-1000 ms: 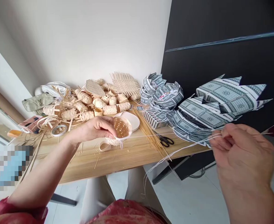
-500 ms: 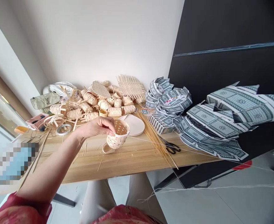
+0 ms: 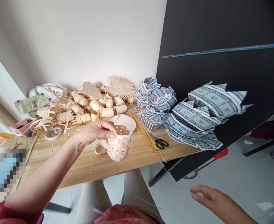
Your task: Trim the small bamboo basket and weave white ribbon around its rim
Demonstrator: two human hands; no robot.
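**Small woven bamboo basket gripped at frame centre**

The left hand [image 3: 96, 132] holds the rim of a small pale woven bamboo basket [image 3: 119, 147] in a narrow grip, fingers curled over the edge. Its wall appears fully woven, with a looped bamboo-strip handle [image 3: 100, 148] at the side. The right hand [image 3: 211, 199], lower right, is well apart; whether it pinches anything cannot be told. Upper left, a heap of pale woven bamboo pieces [image 3: 81, 107] lies on the light wooden table [image 3: 81, 168], apparently many still unfinished.

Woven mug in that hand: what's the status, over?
Left hand gripping woven bamboo mug at the rim. Right hand out over the floor. White oval plate just behind the mug.
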